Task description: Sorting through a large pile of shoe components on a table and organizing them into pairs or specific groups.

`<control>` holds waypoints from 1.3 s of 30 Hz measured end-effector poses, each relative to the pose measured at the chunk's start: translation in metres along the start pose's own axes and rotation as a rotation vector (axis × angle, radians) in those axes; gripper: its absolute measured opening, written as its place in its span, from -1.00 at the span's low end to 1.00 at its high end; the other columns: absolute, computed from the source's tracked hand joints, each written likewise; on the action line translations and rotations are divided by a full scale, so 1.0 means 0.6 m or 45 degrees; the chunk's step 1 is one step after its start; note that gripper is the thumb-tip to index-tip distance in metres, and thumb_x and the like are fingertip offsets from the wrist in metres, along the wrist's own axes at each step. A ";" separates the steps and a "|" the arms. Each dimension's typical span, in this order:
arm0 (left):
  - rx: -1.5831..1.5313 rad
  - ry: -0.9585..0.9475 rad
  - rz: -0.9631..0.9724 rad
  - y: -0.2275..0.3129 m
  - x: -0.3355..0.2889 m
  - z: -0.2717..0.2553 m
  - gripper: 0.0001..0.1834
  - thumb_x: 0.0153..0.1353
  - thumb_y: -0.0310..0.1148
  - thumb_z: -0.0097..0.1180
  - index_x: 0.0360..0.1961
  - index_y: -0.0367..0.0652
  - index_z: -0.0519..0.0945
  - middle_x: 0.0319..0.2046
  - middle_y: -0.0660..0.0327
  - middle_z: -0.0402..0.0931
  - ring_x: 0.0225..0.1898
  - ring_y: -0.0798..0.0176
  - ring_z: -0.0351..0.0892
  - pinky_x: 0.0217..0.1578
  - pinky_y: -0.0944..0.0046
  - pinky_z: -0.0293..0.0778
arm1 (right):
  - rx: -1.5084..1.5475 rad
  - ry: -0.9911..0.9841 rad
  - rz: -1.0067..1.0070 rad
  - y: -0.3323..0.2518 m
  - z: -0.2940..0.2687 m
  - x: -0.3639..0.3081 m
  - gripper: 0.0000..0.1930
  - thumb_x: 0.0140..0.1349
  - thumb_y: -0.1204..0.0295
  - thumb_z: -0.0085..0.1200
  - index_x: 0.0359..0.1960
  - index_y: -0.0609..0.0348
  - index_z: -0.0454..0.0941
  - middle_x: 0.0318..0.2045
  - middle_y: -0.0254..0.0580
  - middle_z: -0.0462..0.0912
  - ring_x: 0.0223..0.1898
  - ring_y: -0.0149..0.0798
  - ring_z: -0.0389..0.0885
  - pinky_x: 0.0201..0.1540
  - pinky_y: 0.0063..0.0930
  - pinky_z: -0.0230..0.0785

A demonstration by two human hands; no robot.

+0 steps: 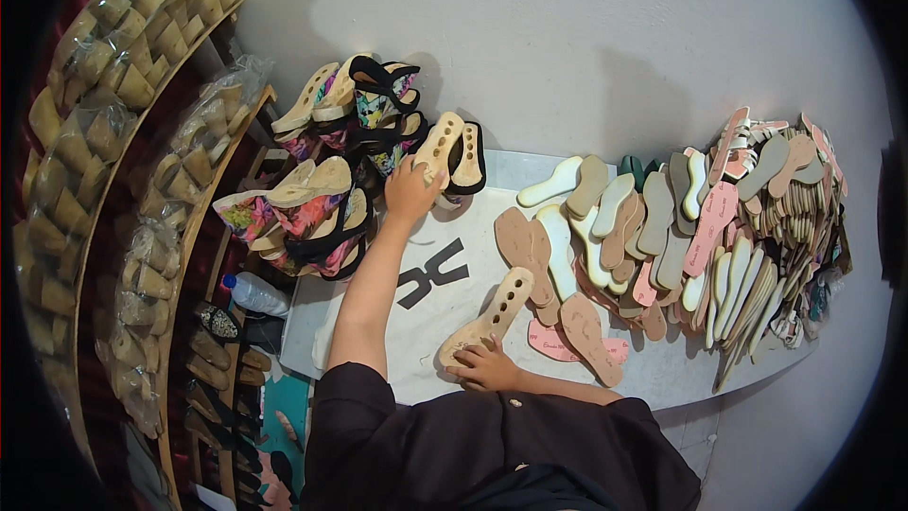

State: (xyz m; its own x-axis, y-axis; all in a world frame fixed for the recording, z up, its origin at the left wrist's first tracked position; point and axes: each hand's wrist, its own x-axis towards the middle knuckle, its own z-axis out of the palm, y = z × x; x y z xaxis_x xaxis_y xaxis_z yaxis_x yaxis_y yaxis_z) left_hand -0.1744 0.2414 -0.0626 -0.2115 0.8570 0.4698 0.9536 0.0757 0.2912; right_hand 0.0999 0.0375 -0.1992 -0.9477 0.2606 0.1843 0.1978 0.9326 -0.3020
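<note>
My left hand point(412, 191) is closed around the lower end of a pale tan wedge sole point(439, 144) with a row of dark holes, lifted beside the pile of wedges. Just right of it stands a similar holed sole with a black edge point(469, 159). Close to my body, my right hand point(486, 367) grips the heel end of a second pale wedge sole point(505, 299), its row of holes pointing up and to the right. Between the hands, black cut strap pieces point(433, 274) lie on a white cloth point(426, 360). My fingers partly hide both held soles.
Floral wedge sandals point(317, 194) are piled at the table's left. Many loose insoles point(653, 218) in grey, tan, white and pink cover the right side. Shelves point(156, 99) of bagged wooden heels rise at far left, near a plastic bottle point(255, 293). A wall point(549, 47) stands behind.
</note>
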 end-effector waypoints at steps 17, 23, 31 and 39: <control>-1.385 0.132 -0.179 -0.027 0.018 -0.099 -0.68 0.02 -0.55 0.06 -0.14 -0.35 0.54 -0.18 0.11 0.56 -0.15 0.30 0.52 -0.08 0.34 0.40 | -0.379 0.827 0.484 0.155 -0.325 0.113 -0.18 -0.18 0.35 0.26 0.23 -0.24 0.19 0.27 -0.01 0.03 0.33 0.00 -0.05 0.15 0.38 -0.36; -1.460 -0.548 0.032 0.017 -0.014 -0.208 -0.68 0.10 -0.55 0.09 -0.08 -0.30 0.49 -0.14 0.10 0.54 -0.11 0.35 0.51 -0.12 0.38 0.43 | -0.298 0.507 0.463 0.151 -0.480 0.126 -0.14 -0.25 0.39 0.33 0.22 -0.13 0.23 0.17 -0.12 0.27 0.21 -0.05 0.23 0.14 0.18 0.02; -1.432 0.330 -0.701 0.025 -0.217 -0.042 -0.38 0.11 -0.36 0.21 0.14 -0.24 0.22 0.04 0.10 0.31 -0.07 0.28 0.43 -0.14 0.36 0.43 | -0.095 0.524 0.471 0.192 -0.386 0.078 -0.35 -0.31 0.49 0.31 -0.01 0.05 0.45 -0.21 -0.13 0.50 -0.16 -0.03 0.45 -0.10 -0.23 0.29; -0.294 -0.648 -0.183 0.192 -0.411 -0.012 -0.16 -0.08 -0.11 0.29 0.21 -0.17 0.21 0.02 -0.01 0.31 0.08 0.02 0.31 0.07 -0.30 0.03 | -0.125 0.636 0.633 0.211 -0.366 0.070 -0.30 -0.33 0.46 0.31 0.03 0.01 0.42 -0.20 -0.16 0.50 -0.12 -0.05 0.45 -0.07 -0.22 0.23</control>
State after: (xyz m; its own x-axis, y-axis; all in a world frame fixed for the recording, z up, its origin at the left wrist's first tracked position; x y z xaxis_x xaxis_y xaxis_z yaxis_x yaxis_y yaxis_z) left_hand -0.0137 0.0352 -0.1388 -0.1515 0.9880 -0.0317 0.8394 0.1455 0.5236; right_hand 0.1401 0.2214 -0.0245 -0.5159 0.7224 0.4604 0.6207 0.6857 -0.3802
